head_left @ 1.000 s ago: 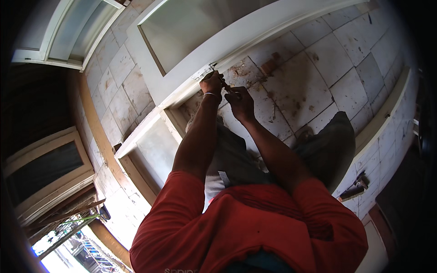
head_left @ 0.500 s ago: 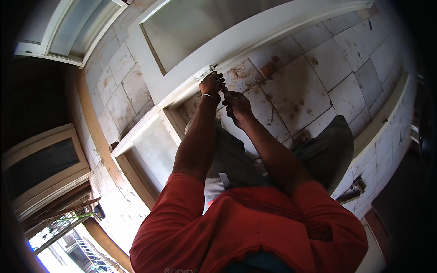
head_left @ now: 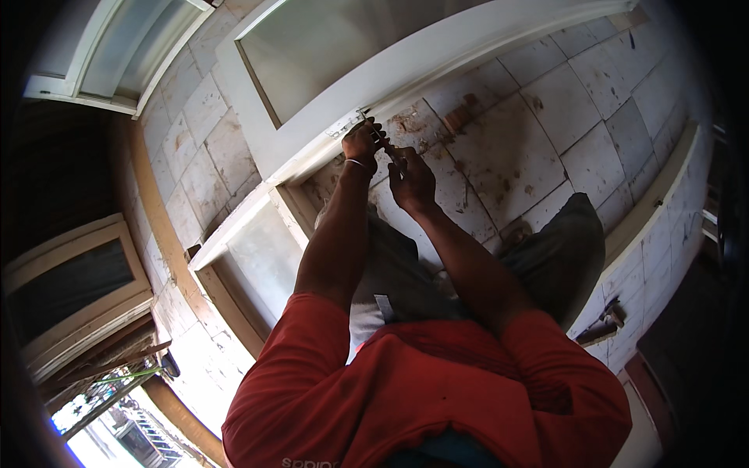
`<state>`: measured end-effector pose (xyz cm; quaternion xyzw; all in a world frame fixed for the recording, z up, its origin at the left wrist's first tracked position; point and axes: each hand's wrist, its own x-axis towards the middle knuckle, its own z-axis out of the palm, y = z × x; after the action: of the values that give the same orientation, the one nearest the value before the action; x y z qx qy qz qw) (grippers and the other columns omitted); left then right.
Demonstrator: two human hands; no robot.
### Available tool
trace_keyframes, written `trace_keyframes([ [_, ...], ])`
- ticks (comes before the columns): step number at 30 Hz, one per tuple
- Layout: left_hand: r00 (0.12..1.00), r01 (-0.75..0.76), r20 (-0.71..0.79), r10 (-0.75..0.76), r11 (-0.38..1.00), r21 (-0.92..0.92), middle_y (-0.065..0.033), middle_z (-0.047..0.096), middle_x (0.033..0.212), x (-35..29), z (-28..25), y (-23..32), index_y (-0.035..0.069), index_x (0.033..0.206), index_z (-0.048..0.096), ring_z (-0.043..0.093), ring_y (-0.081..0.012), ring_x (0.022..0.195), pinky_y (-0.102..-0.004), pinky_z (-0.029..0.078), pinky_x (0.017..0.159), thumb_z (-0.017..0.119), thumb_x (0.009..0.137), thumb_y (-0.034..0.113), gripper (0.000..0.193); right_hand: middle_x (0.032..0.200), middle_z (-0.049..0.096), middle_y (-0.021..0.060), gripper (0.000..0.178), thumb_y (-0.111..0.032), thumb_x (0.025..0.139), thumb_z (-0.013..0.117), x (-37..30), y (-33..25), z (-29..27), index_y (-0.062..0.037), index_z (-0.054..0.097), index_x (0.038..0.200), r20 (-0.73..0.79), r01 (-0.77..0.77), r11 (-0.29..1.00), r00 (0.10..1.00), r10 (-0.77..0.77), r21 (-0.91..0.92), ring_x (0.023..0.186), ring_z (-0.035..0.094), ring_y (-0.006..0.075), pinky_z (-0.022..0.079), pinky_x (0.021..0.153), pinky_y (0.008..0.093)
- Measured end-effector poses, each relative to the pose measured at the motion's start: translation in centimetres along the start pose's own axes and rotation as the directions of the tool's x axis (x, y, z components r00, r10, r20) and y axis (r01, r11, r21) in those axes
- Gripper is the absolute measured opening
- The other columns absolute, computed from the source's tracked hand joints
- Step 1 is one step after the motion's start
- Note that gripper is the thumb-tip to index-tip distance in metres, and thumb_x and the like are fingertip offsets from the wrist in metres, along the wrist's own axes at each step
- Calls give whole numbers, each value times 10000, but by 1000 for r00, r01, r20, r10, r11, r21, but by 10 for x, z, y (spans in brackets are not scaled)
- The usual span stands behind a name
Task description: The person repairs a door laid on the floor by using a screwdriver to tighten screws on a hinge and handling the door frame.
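A white framed panel with a frosted pane (head_left: 328,58) stands on its long edge in front of me. A pale metal hinge (head_left: 344,125) sits on its upper edge. Beside that hinge my left hand (head_left: 360,145) is closed, its fingers curled round the thin shaft of a screwdriver whose tip points at the hinge. My right hand (head_left: 413,184), lower and to the right, grips the handle of the screwdriver (head_left: 395,154). The fingers partly cover the tool, and any screw at its tip is too small to make out.
Another frosted frame (head_left: 261,249) adjoins the panel at left. Stained tiles (head_left: 515,148) cover the floor, with a brick-red fragment (head_left: 460,117) beyond my hands. A long pale ledge (head_left: 663,191) runs along the right. More framed panels (head_left: 82,281) stand at far left.
My right hand has turned and shifted its grip on the screwdriver handle, fingers now pointing more upward. The left hand stays by the hinge.
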<state>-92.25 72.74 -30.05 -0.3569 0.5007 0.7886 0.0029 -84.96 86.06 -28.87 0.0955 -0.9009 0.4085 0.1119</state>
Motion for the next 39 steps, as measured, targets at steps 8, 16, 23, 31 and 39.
trace_keyframes([
  [8, 998, 39, -45, -40, 999, -36, -121, 627, 841, -14, 3, 10, -4, 966, 589, 614, -233, 648, -366, 536, 541, 608, 890, 166, 187, 837, 612, 80, 308, -193, 838, 706, 10, -23, -17, -15, 557, 1040, 378, -565, 624, 825, 420, 539, 543, 510, 125, 434, 492, 304],
  [16, 990, 39, -140, -22, 992, 118, -92, 595, 708, -16, -2, 20, -8, 824, 595, 562, -210, 539, -340, 501, 486, 665, 850, 82, 117, 811, 564, 63, 191, -205, 917, 599, 10, -40, -23, -52, 581, 1032, 809, -780, -275, 449, 380, 562, 598, 521, 148, 447, 516, 308],
  [23, 996, 22, -88, -22, 1000, -2, -126, 620, 734, 2, -3, 2, -24, 908, 576, 632, -245, 603, -351, 536, 496, 615, 884, 97, 129, 785, 619, 54, 393, -274, 863, 690, 3, -25, -14, -13, 559, 1126, 135, -276, 905, 960, 245, 324, 605, 539, 104, 435, 540, 255],
  [31, 992, 41, -118, -44, 999, -25, -91, 607, 724, -8, 13, 4, -1, 920, 603, 562, -207, 588, -333, 483, 512, 600, 866, 126, 138, 802, 595, 63, 317, -221, 862, 670, 4, -14, -13, -43, 563, 1101, 86, -208, 961, 977, 196, 181, 624, 532, 111, 440, 535, 275],
  [39, 992, 11, -122, -23, 995, -96, -106, 604, 735, -3, 2, 5, 0, 880, 613, 574, -212, 605, -345, 519, 534, 629, 869, 152, 153, 764, 579, 55, 390, -253, 842, 730, 12, -37, -24, -33, 536, 1099, 624, -786, 63, 533, 572, 615, 530, 491, 94, 416, 482, 266],
])
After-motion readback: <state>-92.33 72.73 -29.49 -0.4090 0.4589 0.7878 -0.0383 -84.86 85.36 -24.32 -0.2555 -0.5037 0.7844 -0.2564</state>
